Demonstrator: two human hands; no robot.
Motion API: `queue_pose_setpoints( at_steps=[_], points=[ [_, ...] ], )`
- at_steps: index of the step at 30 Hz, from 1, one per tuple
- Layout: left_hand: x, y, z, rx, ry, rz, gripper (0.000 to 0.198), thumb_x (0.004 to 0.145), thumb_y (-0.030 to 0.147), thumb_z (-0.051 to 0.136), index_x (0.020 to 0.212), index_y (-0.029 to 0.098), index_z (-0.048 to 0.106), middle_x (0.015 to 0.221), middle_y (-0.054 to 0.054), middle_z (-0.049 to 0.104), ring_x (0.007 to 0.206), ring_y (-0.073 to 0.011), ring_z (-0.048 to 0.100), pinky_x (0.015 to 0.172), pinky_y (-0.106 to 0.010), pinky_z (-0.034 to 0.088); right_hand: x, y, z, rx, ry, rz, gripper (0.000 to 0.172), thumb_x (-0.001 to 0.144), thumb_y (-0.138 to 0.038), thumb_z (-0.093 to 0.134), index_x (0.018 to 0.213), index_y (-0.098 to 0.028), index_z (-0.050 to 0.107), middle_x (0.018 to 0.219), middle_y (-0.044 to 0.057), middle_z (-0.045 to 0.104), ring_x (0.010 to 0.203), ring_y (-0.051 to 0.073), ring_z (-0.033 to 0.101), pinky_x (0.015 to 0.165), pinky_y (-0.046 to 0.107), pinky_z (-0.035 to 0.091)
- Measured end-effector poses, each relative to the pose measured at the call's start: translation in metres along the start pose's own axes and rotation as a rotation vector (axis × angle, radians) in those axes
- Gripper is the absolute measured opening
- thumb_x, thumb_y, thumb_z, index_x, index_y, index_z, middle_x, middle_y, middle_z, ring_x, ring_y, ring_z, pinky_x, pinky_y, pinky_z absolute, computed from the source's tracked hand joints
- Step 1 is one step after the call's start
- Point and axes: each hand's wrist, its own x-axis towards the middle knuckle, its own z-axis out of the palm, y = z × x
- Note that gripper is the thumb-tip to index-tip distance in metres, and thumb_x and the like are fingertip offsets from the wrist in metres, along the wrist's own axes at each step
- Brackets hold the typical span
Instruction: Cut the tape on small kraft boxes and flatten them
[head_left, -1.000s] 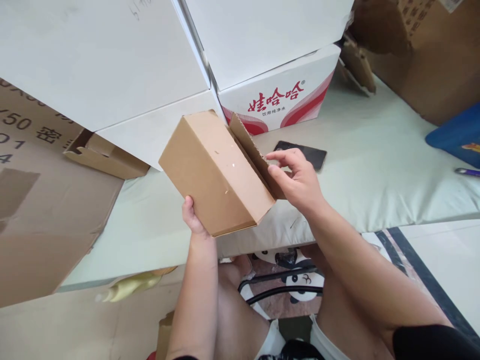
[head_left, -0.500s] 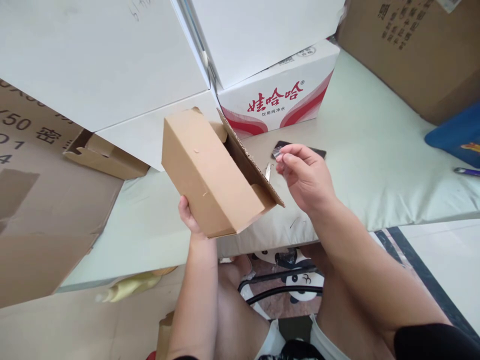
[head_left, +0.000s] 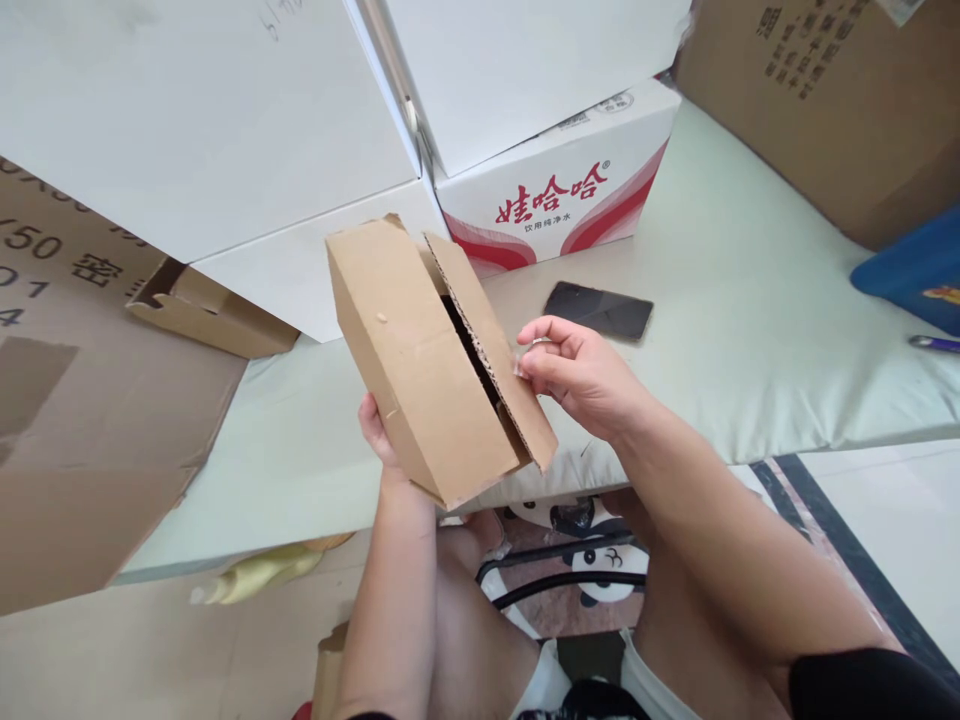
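My left hand (head_left: 381,430) is closed round the lower left side of a small brown cardboard box (head_left: 420,360), holding it tilted above the padded surface. Most of its fingers are hidden under the box. The lid flap (head_left: 491,350) stands partly open, with a dark gap along its edge. Beside the flap, my right hand (head_left: 574,375) pinches a small clear piece of tape (head_left: 519,368) between thumb and fingers. The tape is at the flap's surface; whether it touches cannot be told.
A black phone (head_left: 598,310) lies on the pale green padded surface (head_left: 750,330). Behind stand a white carton with red print (head_left: 555,205) and other white boxes (head_left: 247,110). Large brown cartons flank both sides. A blue object (head_left: 911,270) and a pen (head_left: 934,343) are at right.
The lid flap has swung nearer the box's opening, and the box has tipped slightly. My right hand has moved left and down to the flap with the tape, uncovering the phone.
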Motion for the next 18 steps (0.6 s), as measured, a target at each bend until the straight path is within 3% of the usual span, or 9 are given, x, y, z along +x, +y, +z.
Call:
queue_pose_setpoints(
  at_steps=[5,10,15,18],
  points=[
    [0.000,0.001,-0.001,0.013,0.029,-0.004,0.061,0.077,0.071,0.067,0.115,0.023,0.073,0.110,-0.006,0.079,0.104,-0.0302,0.074,0.087,-0.042,0.061,-0.001,-0.001,-0.003,-0.304,0.004,-0.060,0.029,0.069,-0.036,0.079,0.082,-0.021,0.059,0.059,-0.008,0.052,0.055,0.009,0.046,0.055,0.025,0.036],
    [0.007,-0.002,-0.012,0.004,0.042,0.027,0.058,0.078,0.067,0.067,0.117,0.024,0.073,0.111,-0.006,0.079,0.100,-0.0273,0.074,0.083,-0.038,0.061,0.000,-0.003,-0.005,-0.447,0.063,-0.071,0.029,0.069,-0.038,0.076,0.082,-0.021,0.057,0.068,-0.004,0.058,0.061,0.012,0.051,0.059,0.028,0.039],
    [0.003,-0.001,0.000,0.014,0.031,0.017,0.059,0.077,0.069,0.067,0.114,0.024,0.073,0.111,-0.006,0.079,0.103,-0.0291,0.073,0.088,-0.041,0.060,-0.001,-0.004,-0.007,-0.599,0.171,-0.149,0.030,0.070,-0.040,0.078,0.085,-0.022,0.058,0.080,-0.002,0.062,0.062,0.011,0.050,0.063,0.031,0.042],
    [-0.002,-0.003,0.009,0.058,0.003,0.036,0.062,0.078,0.076,0.062,0.109,0.023,0.074,0.108,-0.007,0.078,0.110,-0.0348,0.070,0.093,-0.046,0.058,-0.001,-0.002,-0.007,-0.523,0.125,-0.140,0.039,0.067,-0.044,0.082,0.090,-0.022,0.059,0.085,-0.001,0.061,0.070,0.014,0.054,0.065,0.030,0.044]
  ],
)
